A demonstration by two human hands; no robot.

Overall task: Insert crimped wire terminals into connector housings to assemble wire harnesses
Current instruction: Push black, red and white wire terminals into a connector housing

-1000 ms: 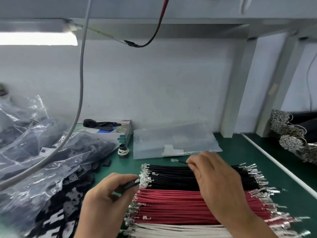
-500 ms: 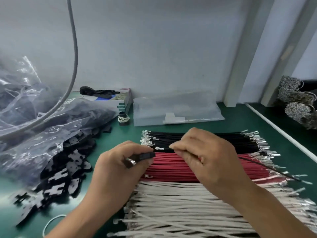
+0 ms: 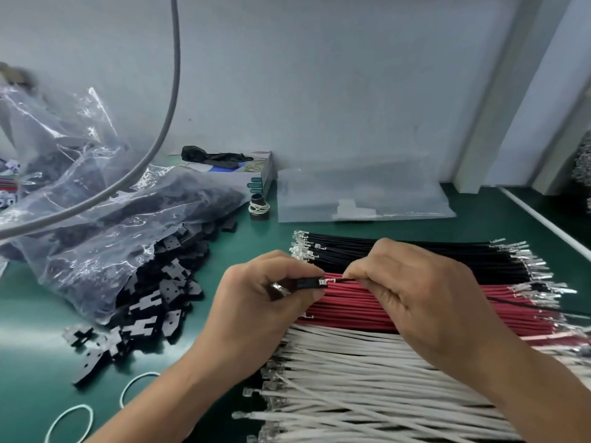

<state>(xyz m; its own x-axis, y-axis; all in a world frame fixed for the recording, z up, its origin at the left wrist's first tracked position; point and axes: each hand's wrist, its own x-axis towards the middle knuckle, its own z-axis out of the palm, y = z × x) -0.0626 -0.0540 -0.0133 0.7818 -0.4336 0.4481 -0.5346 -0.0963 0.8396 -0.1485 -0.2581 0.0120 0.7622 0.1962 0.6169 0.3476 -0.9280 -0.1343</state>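
Above the red wires [image 3: 399, 310], left hand [image 3: 256, 302] grips housing [image 3: 308, 284]; right hand [image 3: 425, 298] pinches black wire [image 3: 343, 280]. Misaligned terminal may bend.

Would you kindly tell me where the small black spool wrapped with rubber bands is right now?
In the head view, the black spool stands on the green mat left of centre, between the cardboard box and the clear plastic sleeve.

Bright, even, cool light; glare on the plastic bag [image 3: 96, 219]; edges curved and softly blurred.
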